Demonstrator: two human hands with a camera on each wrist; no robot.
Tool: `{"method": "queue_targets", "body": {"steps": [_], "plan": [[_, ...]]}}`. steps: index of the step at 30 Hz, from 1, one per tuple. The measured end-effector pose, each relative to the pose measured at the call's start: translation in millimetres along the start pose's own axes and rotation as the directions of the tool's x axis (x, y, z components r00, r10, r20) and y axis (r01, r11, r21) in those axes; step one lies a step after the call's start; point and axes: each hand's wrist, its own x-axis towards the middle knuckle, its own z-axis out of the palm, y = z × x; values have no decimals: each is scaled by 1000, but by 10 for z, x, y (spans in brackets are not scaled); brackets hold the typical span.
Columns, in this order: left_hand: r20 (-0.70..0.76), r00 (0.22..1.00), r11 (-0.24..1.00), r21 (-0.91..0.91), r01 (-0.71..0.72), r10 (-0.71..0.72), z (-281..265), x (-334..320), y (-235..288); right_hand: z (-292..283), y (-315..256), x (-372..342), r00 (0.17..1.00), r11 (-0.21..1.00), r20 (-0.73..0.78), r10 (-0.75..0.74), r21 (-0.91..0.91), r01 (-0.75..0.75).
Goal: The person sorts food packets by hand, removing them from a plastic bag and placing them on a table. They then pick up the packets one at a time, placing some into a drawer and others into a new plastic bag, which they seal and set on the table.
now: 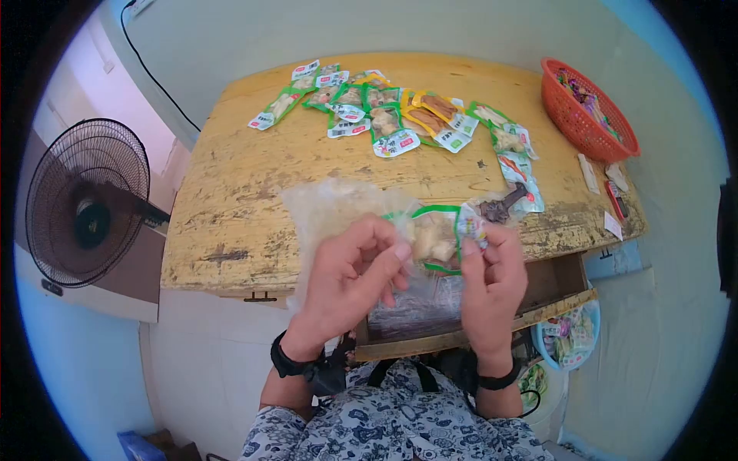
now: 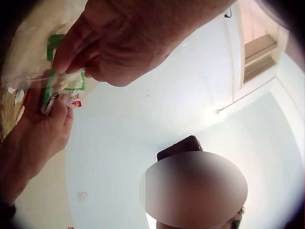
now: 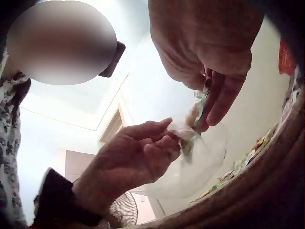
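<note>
Between the hands is a clear-fronted food packet with green edges [image 1: 434,240]. My right hand [image 1: 496,284] pinches its printed right end between thumb and fingers. A cloudy clear plastic bag [image 1: 323,207] hangs about my left hand [image 1: 346,276], whose thumb and fingers pinch the bag's edge at the packet's left end. In the right wrist view the left hand [image 3: 138,155] holds the bag's rim against the packet, and the right hand [image 3: 209,57] grips the other end. The left wrist view shows the packet [image 2: 62,83] between both hands.
Several green and yellow packets [image 1: 384,115] lie across the back of the worn wooden table [image 1: 231,192]. A red basket [image 1: 584,134] of wrapped items stands at the back right. A dark object [image 1: 503,206] lies near the front edge, above an open drawer [image 1: 553,307]. A fan [image 1: 92,207] stands left.
</note>
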Motion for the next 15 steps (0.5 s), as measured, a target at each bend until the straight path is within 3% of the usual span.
{"method": "queue_targets", "body": {"steps": [3,4,7,10,13,15], "plan": [[9,1000,994,-104,-23,24,21,26,1,85,6,-82,987,996,134,87,-33,-84],[22,999,987,-158,-40,44,50,23,19,114,-4,-91,975,993,218,50,-117,-25],[58,993,960,-264,-87,106,80,48,-34,215,154,-149,944,995,325,46,69,-73],[6,985,944,-289,-161,170,28,69,-159,91,33,-12,884,947,468,18,-292,135],[-84,965,925,-275,-262,248,-69,127,-239,166,0,37,858,779,483,-174,-466,420],[-153,946,911,-263,-319,287,-86,183,-257,195,-51,114,832,771,530,-164,-457,443]]}}
